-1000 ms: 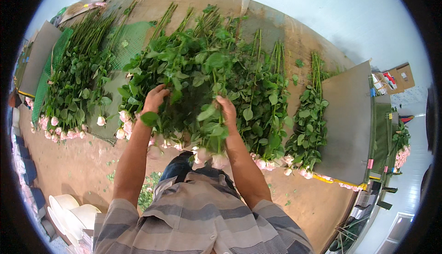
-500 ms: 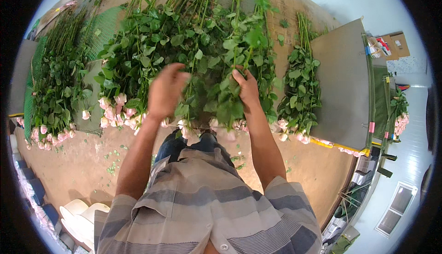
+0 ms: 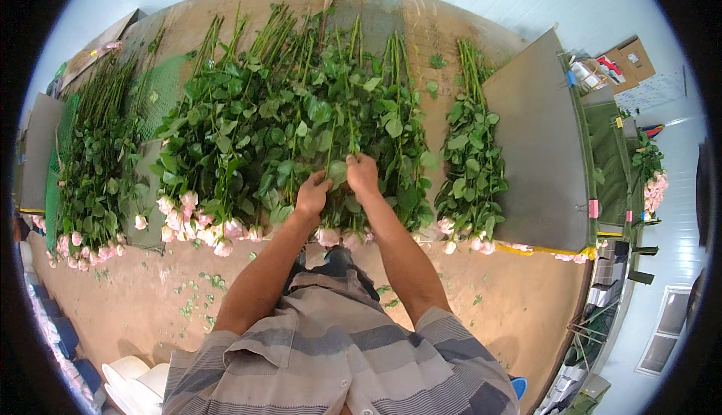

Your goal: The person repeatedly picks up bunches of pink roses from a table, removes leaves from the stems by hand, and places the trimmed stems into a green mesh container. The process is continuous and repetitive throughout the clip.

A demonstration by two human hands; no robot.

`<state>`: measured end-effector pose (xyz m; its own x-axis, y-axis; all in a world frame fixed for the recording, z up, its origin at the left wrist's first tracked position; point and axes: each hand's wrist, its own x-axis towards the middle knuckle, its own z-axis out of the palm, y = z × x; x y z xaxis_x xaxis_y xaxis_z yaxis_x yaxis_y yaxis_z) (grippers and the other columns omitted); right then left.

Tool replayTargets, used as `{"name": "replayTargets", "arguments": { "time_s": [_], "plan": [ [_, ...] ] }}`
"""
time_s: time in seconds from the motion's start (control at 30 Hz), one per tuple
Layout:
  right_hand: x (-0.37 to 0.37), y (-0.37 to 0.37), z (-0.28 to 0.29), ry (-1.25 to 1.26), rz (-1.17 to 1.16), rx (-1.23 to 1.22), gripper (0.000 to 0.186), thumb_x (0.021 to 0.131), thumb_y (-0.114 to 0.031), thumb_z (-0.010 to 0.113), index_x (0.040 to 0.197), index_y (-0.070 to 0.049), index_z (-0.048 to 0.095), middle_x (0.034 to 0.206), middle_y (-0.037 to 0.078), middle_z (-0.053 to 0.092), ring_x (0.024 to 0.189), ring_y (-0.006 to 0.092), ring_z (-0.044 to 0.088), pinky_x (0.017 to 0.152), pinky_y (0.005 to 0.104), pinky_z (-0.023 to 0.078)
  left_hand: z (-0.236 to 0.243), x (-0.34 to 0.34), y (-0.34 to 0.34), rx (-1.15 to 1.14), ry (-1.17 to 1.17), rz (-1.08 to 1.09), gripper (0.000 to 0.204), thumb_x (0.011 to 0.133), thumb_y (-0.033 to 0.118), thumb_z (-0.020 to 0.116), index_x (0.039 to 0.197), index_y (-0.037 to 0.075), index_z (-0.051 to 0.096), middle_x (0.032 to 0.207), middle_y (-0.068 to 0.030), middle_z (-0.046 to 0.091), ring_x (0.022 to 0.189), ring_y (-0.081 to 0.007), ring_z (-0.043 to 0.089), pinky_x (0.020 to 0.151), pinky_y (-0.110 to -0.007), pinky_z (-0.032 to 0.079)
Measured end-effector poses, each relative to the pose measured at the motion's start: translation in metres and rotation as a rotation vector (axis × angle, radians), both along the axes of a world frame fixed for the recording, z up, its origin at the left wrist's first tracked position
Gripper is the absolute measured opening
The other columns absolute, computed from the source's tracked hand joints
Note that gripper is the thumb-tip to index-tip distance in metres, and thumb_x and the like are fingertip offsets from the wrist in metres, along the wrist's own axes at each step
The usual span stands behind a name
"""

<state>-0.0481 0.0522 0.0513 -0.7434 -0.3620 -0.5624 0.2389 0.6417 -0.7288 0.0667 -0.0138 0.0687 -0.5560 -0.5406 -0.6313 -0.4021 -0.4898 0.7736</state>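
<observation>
Long-stemmed pink roses lie in a thick, leafy heap [image 3: 241, 129] on the table in front of me, cut ends away from me and blooms [image 3: 199, 223] hanging at the near edge. Over the middle of the heap, both my hands are close together. My right hand [image 3: 362, 177] is closed around a rose stem, thumb and fingers pinched near a broad leaf [image 3: 338, 171]. Just left of it and a little nearer, my left hand [image 3: 311, 195] is also closed, its fingertips on a rose stem among the leaves. A pale pink bloom [image 3: 327, 236] shows below my hands.
More roses lie in a bunch [image 3: 98, 159] on green netting at the left and in a narrow bunch [image 3: 471, 152] at the right. Beside that stands a grey panel [image 3: 538, 152]. Fallen leaves [image 3: 199, 295] litter the floor, and white chairs [image 3: 131, 381] stand behind at lower left.
My right hand has moved left and nearer with the rose stem. My left hand, blurred and apart before, has come down beside it and closed. The whole view has shifted slightly.
</observation>
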Motion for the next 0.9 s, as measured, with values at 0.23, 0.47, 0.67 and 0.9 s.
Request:
{"name": "replayTargets", "arguments": {
  "time_s": [0.23,0.47,0.67,0.9],
  "plan": [
    [0.004,0.002,-0.011,0.249,0.008,-0.191,0.031,0.1,-0.03,0.042,0.091,-0.003,0.052,0.074,0.01,0.047,0.063,0.0286,0.045,0.063,0.0503,0.038,-0.012,0.0,0.002,0.016,0.054,0.012,0.041,0.092,0.011,0.053,0.133,0.003,0.046,0.113,-0.0083,0.059,0.097,-0.0193,0.056,0.083,-0.034,0.045],
    [0.007,0.006,-0.008,0.303,-0.135,-0.216,0.033,0.099,-0.028,0.045,0.077,-0.002,0.046,0.065,0.009,0.034,0.059,0.0242,0.033,0.059,0.0431,0.03,-0.007,0.001,0.004,0.243,0.161,0.146,0.027,0.094,0.01,0.052,0.12,0.006,0.052,0.097,-0.0062,0.06,0.083,-0.0168,0.059,0.066,-0.032,0.053],
    [0.003,0.008,0.004,0.33,-0.111,-0.366,0.031,0.1,-0.029,0.044,0.086,-0.002,0.053,0.069,0.007,0.046,0.062,0.0226,0.039,0.063,0.0409,0.035,-0.001,0.007,-0.001,0.228,0.251,0.109,0.023,0.094,0.009,0.05,0.116,0.008,0.054,0.097,-0.0049,0.059,0.08,-0.0173,0.058,0.067,-0.033,0.052],
    [-0.018,0.017,0.051,0.279,-0.305,-0.57,0.028,0.097,-0.028,0.05,0.088,-0.001,0.052,0.079,0.005,0.057,0.071,0.0172,0.045,0.07,0.0371,0.038,0.014,0.023,-0.017,0.101,0.243,0.03,0.022,0.093,0.013,0.051,0.114,0.015,0.057,0.096,0.0003,0.057,0.083,-0.0116,0.053,0.069,-0.028,0.047]
  ]
}}
